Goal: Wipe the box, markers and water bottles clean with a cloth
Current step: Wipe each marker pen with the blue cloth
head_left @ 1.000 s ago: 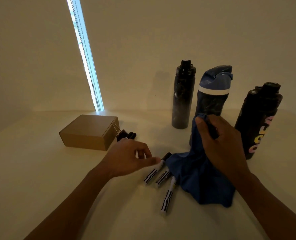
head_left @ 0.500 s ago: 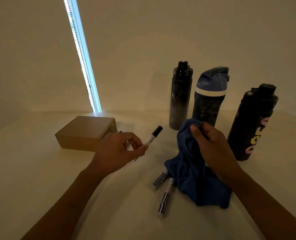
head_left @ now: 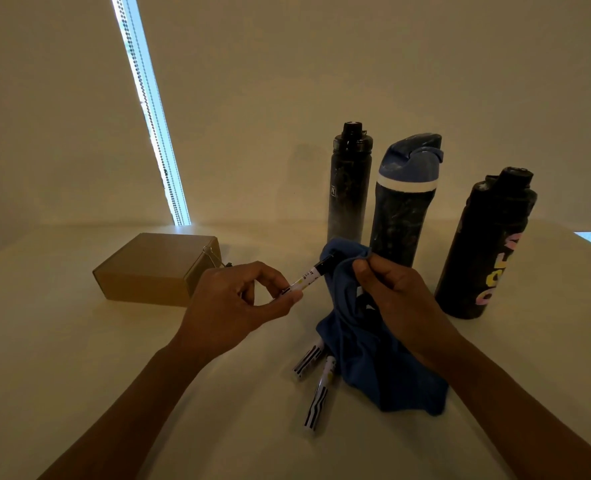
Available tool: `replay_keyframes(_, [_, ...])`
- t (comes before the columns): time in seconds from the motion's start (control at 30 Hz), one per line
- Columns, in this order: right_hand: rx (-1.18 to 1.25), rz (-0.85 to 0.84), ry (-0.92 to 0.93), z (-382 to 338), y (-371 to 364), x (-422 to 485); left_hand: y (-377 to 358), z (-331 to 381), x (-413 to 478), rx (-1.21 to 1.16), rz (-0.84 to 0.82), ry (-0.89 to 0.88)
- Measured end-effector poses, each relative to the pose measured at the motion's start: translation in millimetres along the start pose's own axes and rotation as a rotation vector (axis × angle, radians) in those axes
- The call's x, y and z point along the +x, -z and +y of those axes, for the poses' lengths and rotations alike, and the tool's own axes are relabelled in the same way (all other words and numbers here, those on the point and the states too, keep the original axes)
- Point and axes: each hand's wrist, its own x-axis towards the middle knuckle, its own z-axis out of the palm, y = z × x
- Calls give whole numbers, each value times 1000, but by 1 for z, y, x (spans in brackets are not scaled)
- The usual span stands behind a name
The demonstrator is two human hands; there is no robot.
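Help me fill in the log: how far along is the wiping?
Nothing looks finished yet. In hand: the left hand pinches one marker, its black cap at the blue cloth that the right hand grips. Left: two markers lying by the cloth, the box, and three bottles, whose sides look streaked.

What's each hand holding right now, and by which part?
Left hand pinches a marker by its white barrel, cap end toward the blue cloth. Right hand grips that cloth at a bunched upper fold.
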Motion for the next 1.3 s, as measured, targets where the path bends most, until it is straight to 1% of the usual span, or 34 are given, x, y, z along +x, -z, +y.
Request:
replay_keyframes(0.13, [-130, -4, 73, 0, 5, 0, -1, 1, 0, 2, -11, -13])
replay_keyframes(0.2, [-157, 10, 106, -1, 6, -1, -2, 1, -1, -16, -27, -5])
replay_keyframes(0.3, [-129, 42, 119, 0, 4, -1, -4, 0, -2, -46, -41, 15])
replay_keyframes(0.43, [-86, 95, 146, 1, 0, -1, -7, 3, -2, -53, -64, -5])
replay_keyframes(0.53, [-208, 156, 172, 5, 2, 0, -7, 2, -2, -49, -55, -8])
replay_keyframes(0.6, [-314, 195, 226, 7, 4, 0, -7, 3, -3, -60, -53, -4])
replay_keyframes(0.67, [-355, 210, 283, 6, 6, 1, -8, 4, -2, -59, -48, -14])
replay_keyframes(0.73, [-316, 188, 288, 4, 4, 1, -8, 3, -2, -58, -37, -26])
replay_keyframes(0.83, [-185, 136, 218, 4, 0, 1, -8, -2, -2, -63, -37, 7])
replay_keyframes(1.1, [-225, 191, 198, 8, 5, 4, -14, -8, -2, -20, -59, -45])
replay_keyframes(1.2, [-266, 120, 184, 12, 3, 4, -14, -11, -2, -26, -31, -31])
replay_keyframes(1.3, [-231, 49, 177, 13, -1, 3, -12, -14, 0, -41, -13, -49])
